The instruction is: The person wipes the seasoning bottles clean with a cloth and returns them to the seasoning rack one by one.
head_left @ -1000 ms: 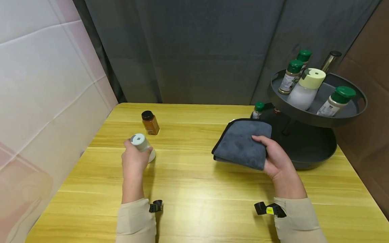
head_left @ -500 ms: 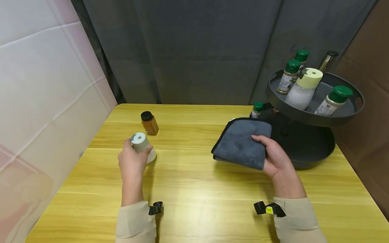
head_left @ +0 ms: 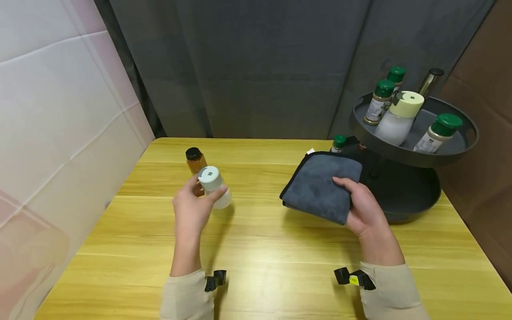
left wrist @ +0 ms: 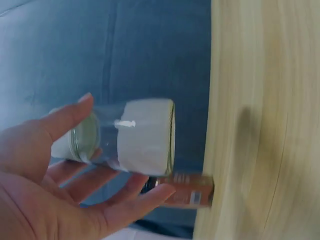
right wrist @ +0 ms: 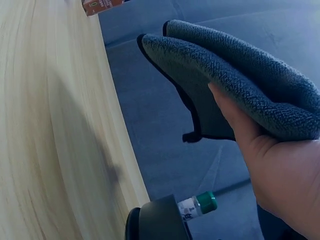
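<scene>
My left hand (head_left: 192, 210) grips a clear seasoning jar (head_left: 222, 201) around its pale cap, thumb on one side and fingers on the other. White powder fills one end of the jar (left wrist: 145, 135) in the left wrist view, and a gap of table-free background shows between its base and the tabletop. Just behind it stands a small spice bottle (head_left: 195, 162) with a black lid and orange-brown contents, partly covered by the jar and fingers. On the right, my right hand (head_left: 367, 211) holds a folded grey cloth (head_left: 320, 186) with black edging, thumb on top; its fingers are hidden underneath.
A dark two-tier round rack (head_left: 436, 160) stands at the right, behind the right hand. Its upper tier carries green-capped spice bottles (head_left: 375, 109) and a yellow-capped jar (head_left: 394, 126). Another green-capped bottle (head_left: 338, 142) shows behind the cloth. A grey curtain (head_left: 264, 71) hangs beyond the table.
My left hand has lifted the jar and carried it to the right, now partly in front of the spice bottle. The cloth has shifted only slightly in my right hand.
</scene>
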Tool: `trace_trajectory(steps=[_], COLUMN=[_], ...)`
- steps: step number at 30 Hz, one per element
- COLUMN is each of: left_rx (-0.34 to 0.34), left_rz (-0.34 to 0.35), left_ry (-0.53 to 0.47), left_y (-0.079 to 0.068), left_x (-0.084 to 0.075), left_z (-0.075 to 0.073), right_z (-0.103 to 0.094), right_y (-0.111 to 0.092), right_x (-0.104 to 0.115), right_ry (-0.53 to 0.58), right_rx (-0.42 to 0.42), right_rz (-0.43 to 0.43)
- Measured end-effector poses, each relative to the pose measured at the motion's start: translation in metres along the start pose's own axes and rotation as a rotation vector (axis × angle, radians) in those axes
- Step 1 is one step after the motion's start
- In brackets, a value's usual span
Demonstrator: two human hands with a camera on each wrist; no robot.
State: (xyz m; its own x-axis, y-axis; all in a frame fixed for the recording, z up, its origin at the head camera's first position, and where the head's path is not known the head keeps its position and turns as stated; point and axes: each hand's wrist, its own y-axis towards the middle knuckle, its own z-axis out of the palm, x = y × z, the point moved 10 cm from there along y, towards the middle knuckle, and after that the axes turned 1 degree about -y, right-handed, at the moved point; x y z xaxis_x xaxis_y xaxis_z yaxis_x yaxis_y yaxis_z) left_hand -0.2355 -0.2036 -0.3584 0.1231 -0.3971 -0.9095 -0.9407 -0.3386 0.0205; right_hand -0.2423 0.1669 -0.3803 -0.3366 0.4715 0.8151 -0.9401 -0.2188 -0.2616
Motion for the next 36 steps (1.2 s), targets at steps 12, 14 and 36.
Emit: trace_trajectory(steps=[12, 14, 36], left_rx=[0.244, 0.260, 0.227], left_rz=[0.057, 0.075, 0.357], left_ry=[-0.137, -0.125, -0.017], left_y=[-0.023, -0.029, -0.065], left_x=[-0.023, -0.028, -0.063], left_z=[0.066, 0.075, 0.111], right_z=[0.020, 0.024, 0.123], right_y=[-0.015, -0.017, -0.058], right_x=[0.014, 0.015, 0.010], right_ry=[-0.283, -0.317, -1.328], right_rx=[-0.133, -0.163, 0.057], right_rz=[-0.176, -0.188, -0.846])
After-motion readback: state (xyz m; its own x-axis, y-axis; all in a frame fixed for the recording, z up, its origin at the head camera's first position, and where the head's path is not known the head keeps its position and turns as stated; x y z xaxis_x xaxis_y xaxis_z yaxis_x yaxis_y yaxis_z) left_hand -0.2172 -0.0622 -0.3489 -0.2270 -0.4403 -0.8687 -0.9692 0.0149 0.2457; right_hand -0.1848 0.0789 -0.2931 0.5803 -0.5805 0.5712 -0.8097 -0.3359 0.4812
